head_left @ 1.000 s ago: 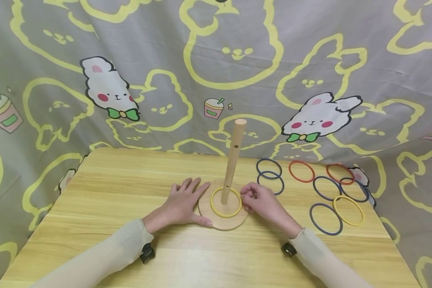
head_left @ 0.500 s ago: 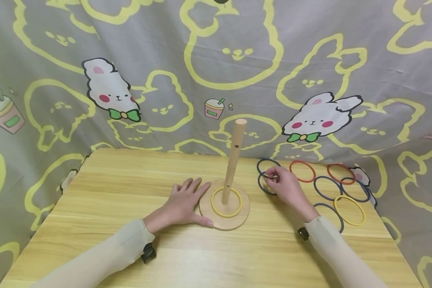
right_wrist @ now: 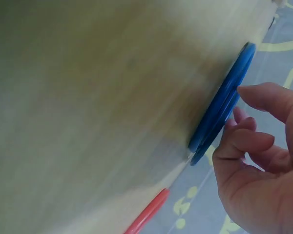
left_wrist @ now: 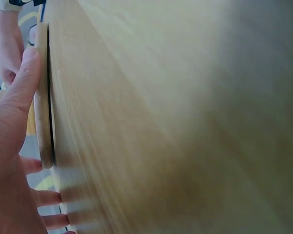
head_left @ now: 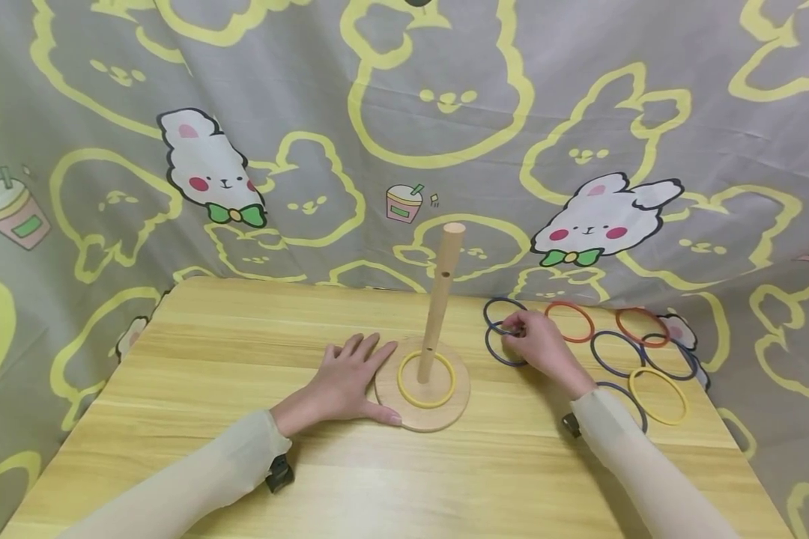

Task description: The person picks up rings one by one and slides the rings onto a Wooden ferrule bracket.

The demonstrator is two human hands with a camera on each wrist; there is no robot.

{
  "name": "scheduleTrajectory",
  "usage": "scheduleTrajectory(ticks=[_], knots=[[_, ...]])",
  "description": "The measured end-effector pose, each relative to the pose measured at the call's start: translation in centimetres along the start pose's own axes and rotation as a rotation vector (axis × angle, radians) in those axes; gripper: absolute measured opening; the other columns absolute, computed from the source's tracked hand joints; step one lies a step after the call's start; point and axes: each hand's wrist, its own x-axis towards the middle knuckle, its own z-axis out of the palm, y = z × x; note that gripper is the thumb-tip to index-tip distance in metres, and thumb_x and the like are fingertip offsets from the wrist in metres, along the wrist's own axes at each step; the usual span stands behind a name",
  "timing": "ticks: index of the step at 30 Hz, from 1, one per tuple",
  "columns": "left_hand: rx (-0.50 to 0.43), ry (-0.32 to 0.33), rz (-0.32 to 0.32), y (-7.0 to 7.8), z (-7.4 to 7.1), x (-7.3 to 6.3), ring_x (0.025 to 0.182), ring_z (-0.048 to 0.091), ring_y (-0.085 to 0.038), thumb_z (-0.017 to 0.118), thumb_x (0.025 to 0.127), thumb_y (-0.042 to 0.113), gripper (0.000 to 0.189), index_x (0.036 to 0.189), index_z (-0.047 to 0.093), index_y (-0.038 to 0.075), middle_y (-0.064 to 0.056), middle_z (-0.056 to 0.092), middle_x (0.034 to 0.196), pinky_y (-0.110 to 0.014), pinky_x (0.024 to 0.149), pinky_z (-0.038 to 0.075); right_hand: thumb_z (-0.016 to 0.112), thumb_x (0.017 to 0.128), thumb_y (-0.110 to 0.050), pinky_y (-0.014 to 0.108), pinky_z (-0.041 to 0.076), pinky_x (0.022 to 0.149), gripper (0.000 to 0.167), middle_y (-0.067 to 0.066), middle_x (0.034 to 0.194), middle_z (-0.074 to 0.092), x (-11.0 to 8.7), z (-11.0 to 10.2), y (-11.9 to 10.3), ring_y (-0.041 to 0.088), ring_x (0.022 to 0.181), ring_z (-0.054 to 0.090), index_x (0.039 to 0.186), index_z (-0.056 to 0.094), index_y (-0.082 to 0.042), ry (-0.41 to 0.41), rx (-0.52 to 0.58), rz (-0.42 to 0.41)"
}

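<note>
A round wooden base (head_left: 411, 418) with an upright wooden peg (head_left: 438, 307) stands mid-table in the head view. One yellow ring (head_left: 453, 378) lies on it around the peg. My left hand (head_left: 347, 380) spreads straight fingers along the base's left side; its thumb rests on the edge, as the left wrist view also shows for the base (left_wrist: 43, 97). Further right, my right hand (head_left: 539, 340) pinches at two overlapping blue rings (head_left: 491, 350). In the right wrist view, thumb and curled fingers meet the edge of the upper blue ring (right_wrist: 217, 124); the fingers partly hide both rings in the head view.
Right of my right hand lie two red rings (head_left: 569, 322), another yellow ring (head_left: 658, 395) and several more blue rings (head_left: 616, 353), some overlapping. My right forearm covers part of one blue ring. A patterned curtain (head_left: 297, 90) hangs behind the table (head_left: 243, 329).
My right hand has moved from the base's right side, back and rightward to the two overlapping blue rings, and stayed there over the last half second. My left hand keeps its place.
</note>
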Motion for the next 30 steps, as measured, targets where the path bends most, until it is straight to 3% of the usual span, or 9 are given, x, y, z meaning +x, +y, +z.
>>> scheduleTrajectory(ticks=[10, 18, 30], knots=[[-0.001, 0.008, 0.003, 0.2, -0.1, 0.0, 0.155, 0.03, -0.053, 0.082, 0.075, 0.084, 0.128, 0.173, 0.035, 0.014, -0.026, 0.032, 0.172, -0.068, 0.107, 0.033, 0.076, 0.096, -0.001, 0.041, 0.051, 0.078, 0.007, 0.009, 0.094, 0.072, 0.4, -0.1, 0.2, 0.025, 0.086, 0.064, 0.103, 0.076, 0.001, -0.016, -0.073, -0.05], [-0.006, -0.002, -0.002, 0.3, -0.1, -0.1, 0.156, 0.029, -0.053, 0.081, 0.076, 0.084, 0.128, 0.173, 0.034, 0.015, -0.026, 0.031, 0.173, -0.068, 0.108, 0.033, 0.077, 0.099, -0.001, 0.04, 0.052, 0.075, 0.006, 0.008, 0.097, 0.071, -0.2, -0.6, -0.3, 0.023, 0.084, 0.063, 0.105, 0.078, -0.001, 0.09, -0.1, -0.145], [-0.013, 0.022, 0.014, -0.2, 0.5, 0.0, 0.155, 0.029, -0.054, 0.079, 0.075, 0.086, 0.129, 0.173, 0.034, 0.014, -0.026, 0.031, 0.172, -0.068, 0.107, 0.033, 0.08, 0.096, 0.003, 0.032, 0.05, 0.067, 0.01, 0.0, 0.09, 0.065, -3.7, -2.6, -5.4, 0.015, 0.079, 0.059, 0.104, 0.077, -0.004, 0.23, -0.117, -0.376]])
